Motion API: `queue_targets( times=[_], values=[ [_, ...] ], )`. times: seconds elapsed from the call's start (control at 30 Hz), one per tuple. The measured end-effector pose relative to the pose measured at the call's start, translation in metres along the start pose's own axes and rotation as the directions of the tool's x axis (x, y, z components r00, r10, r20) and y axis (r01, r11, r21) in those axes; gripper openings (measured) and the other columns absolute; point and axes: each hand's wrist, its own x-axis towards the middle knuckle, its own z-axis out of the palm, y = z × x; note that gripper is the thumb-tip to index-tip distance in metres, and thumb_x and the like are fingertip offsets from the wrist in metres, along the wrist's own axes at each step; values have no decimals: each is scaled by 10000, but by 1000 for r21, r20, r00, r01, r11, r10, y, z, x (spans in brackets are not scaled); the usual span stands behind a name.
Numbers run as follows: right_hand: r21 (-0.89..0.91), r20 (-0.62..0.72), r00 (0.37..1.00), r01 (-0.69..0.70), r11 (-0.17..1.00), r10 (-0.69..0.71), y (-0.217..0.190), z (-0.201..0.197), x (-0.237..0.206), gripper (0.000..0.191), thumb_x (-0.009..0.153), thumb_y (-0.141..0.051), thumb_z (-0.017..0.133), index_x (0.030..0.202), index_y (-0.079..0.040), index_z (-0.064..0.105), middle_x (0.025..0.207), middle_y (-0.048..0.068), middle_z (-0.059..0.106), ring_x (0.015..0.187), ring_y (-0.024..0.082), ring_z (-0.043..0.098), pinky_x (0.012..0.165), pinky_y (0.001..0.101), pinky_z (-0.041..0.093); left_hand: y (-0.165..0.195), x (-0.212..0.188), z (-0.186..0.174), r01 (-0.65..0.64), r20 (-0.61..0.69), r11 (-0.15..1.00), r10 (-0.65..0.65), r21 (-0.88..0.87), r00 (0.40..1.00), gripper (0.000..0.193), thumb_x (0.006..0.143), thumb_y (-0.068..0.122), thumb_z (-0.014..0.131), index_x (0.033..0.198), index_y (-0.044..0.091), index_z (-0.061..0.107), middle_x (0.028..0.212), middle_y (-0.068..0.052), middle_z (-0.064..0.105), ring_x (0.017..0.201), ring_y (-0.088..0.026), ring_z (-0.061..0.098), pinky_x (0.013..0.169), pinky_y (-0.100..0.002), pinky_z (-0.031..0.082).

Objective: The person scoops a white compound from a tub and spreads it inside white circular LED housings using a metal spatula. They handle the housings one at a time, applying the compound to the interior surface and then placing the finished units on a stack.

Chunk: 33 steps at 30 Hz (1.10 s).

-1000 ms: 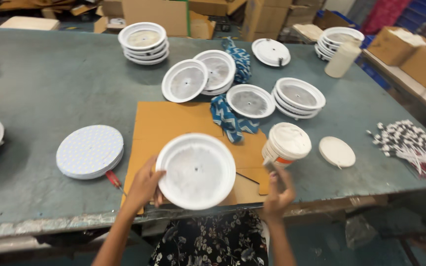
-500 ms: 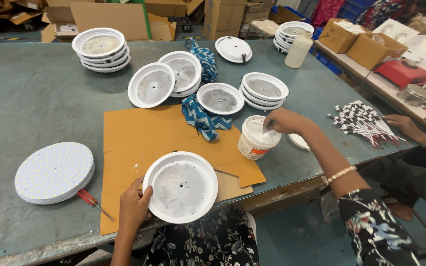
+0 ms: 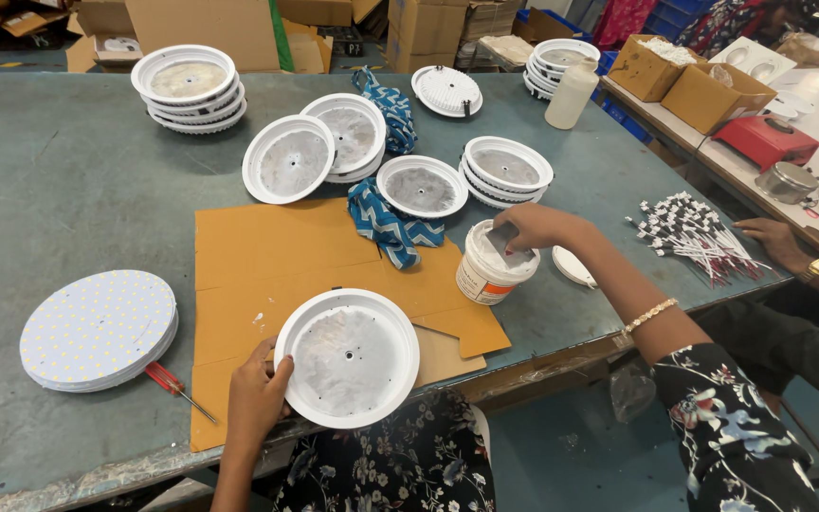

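Note:
My left hand (image 3: 256, 396) grips the left rim of a round white lamp housing (image 3: 348, 356) that lies face up on a brown cardboard sheet (image 3: 267, 256) at the table's near edge. My right hand (image 3: 535, 226) reaches into a white tub of pale paste (image 3: 491, 263) standing at the cardboard's right side; its fingers dip into the paste and I cannot tell whether they pinch anything. The tub's lid (image 3: 575, 266) lies just to the right of the tub.
Several more white housings (image 3: 288, 158) and stacks (image 3: 188, 87) sit farther back, with a blue patterned cloth (image 3: 386, 223) among them. A stack of round LED boards (image 3: 99, 328) and a red screwdriver (image 3: 174, 385) lie left. Another person's hand (image 3: 775, 237) rests by a bundle of wired connectors (image 3: 694, 229) at right.
My right hand has gone from the tub's rim down into the paste. The view has swung slightly left. My left hand stays on the housing.

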Motion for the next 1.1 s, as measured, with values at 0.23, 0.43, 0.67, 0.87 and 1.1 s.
queue_targets(
  times=[0.23, 0.43, 0.67, 0.87, 1.1],
  values=[
    [132, -115, 991, -55, 990, 70, -1, 12, -11, 616, 740, -214, 875, 1256, -69, 571, 1147, 178, 702, 1083, 314, 666, 901, 443, 528, -1, 0, 1, -30, -20, 999, 30, 32, 999, 376, 894, 143, 631, 1247, 15, 650, 594, -143, 723, 371, -202, 645, 388, -344, 503],
    [665, -106, 933, -192, 721, 345, 1, 18, -13, 591, 774, -131, 837, 1285, -30, 560, 1094, 178, 693, 923, 237, 709, 712, 371, 602, 5, -1, 1, -23, -32, 1000, 23, 22, 999, 348, 907, 163, 631, 1223, 22, 662, 601, -134, 728, 380, -201, 651, 389, -345, 501],
    [727, -201, 915, -100, 679, 350, -2, 12, -28, 556, 801, -89, 783, 1320, -16, 597, 1016, 178, 737, 845, 244, 712, 684, 375, 596, 6, 0, 0, 13, -73, 999, -10, 39, 997, 256, 911, 207, 666, 1059, 9, 595, 580, -155, 714, 391, -234, 658, 392, -367, 483],
    [189, -351, 936, 72, 979, -1, -13, 20, -34, 543, 821, -90, 749, 1340, -170, 611, 1124, 179, 741, 985, 336, 723, 847, 436, 560, -1, 3, 4, -33, -99, 996, 41, 84, 994, 239, 918, 231, 673, 954, 13, 582, 570, -162, 704, 408, -247, 663, 435, -376, 484],
    [224, -207, 977, -2, 975, 49, -16, 28, -15, 509, 843, -133, 718, 1336, -201, 607, 1255, 139, 705, 1131, 364, 671, 951, 448, 516, -4, 4, 3, 27, -88, 999, -24, 32, 996, 251, 916, 242, 672, 881, 17, 566, 563, -150, 682, 395, -253, 645, 419, -390, 479]
  ],
)
